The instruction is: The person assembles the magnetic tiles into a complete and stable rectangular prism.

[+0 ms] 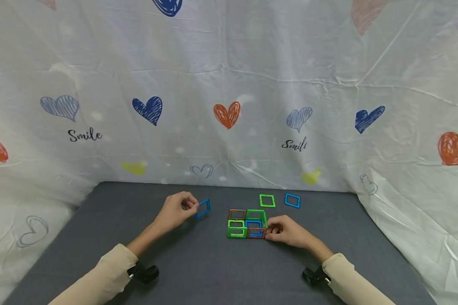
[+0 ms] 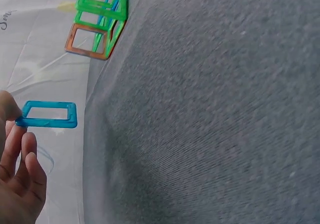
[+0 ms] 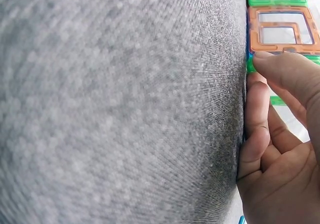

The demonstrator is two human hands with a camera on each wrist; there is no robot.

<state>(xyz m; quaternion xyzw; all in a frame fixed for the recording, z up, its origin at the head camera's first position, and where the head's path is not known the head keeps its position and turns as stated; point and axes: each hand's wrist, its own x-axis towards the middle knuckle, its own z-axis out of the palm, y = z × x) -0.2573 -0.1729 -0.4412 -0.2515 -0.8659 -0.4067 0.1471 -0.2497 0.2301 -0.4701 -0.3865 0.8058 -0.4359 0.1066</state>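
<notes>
My left hand [image 1: 178,208] pinches one edge of a blue square magnetic tile [image 2: 50,123] between thumb and fingers, holding it up left of the block of tiles. That block [image 1: 246,224] is built from green, orange and blue open-framed magnetic tiles, some lying flat and others upright. At its right side my right hand [image 1: 290,232] grips the near corner. In the right wrist view the thumb lies just beside an upright orange tile [image 3: 285,48], touching the green edge [image 3: 251,65]; the other fingers curl below, partly hiding that side.
Behind the block, a loose green square tile [image 1: 268,206] and a loose blue square tile [image 1: 292,206] lie on the dark grey cloth-covered table [image 1: 213,271]. A white curtain [image 1: 191,140] printed with hearts hangs at the table's back edge and along both sides.
</notes>
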